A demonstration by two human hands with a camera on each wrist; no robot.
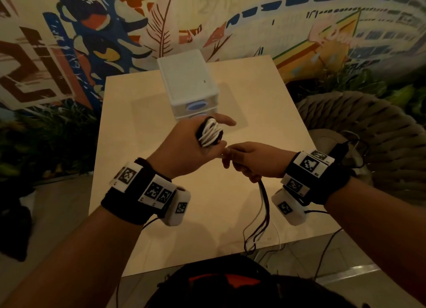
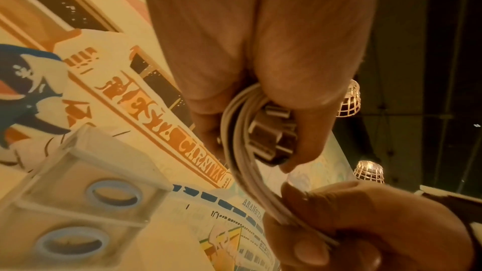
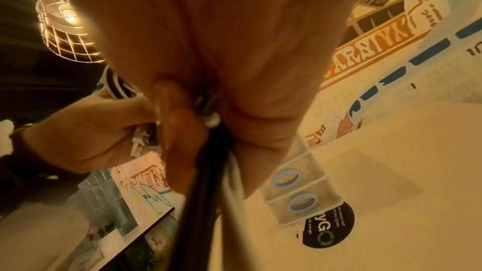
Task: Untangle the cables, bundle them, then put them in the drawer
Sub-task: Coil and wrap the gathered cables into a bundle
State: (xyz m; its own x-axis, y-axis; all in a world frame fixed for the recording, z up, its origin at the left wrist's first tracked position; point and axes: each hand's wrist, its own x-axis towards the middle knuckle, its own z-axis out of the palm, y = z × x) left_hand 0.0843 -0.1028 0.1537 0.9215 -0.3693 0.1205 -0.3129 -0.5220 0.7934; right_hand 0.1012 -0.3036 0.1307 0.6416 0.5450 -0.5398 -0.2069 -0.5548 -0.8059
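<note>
**Two hands, one coil, loose strands trailing**

While the left hand [image 1: 184, 146] is raised over the table [image 1: 265, 100], a coil [image 1: 210, 132] of white and dark cable sits wound around its fingers, with the thumb stretched toward the drawer unit [image 1: 189, 82]. The left wrist view shows that hand [image 2: 260, 48] curled round the coil [image 2: 234, 131], with connector plugs [image 2: 271, 133] pressed under the thumb. From there a band of pale strands runs down into the right hand [image 2: 365, 224], which pinches them between thumb and forefinger. In the head view the right hand [image 1: 253, 160] is clenched around the loose cables [image 1: 262, 215], several dark and at least one white, which hang from the fist and trail over the table's near edge. The exact strand count cannot be told. The one drawer unit stands at the far end of the table, white-topped, with two clear drawers [image 2: 86, 213] stacked, each bearing one blue ring handle [image 2: 114, 193]; both are closed. Two caged lamps [image 2: 349, 98] glow overhead.
</note>
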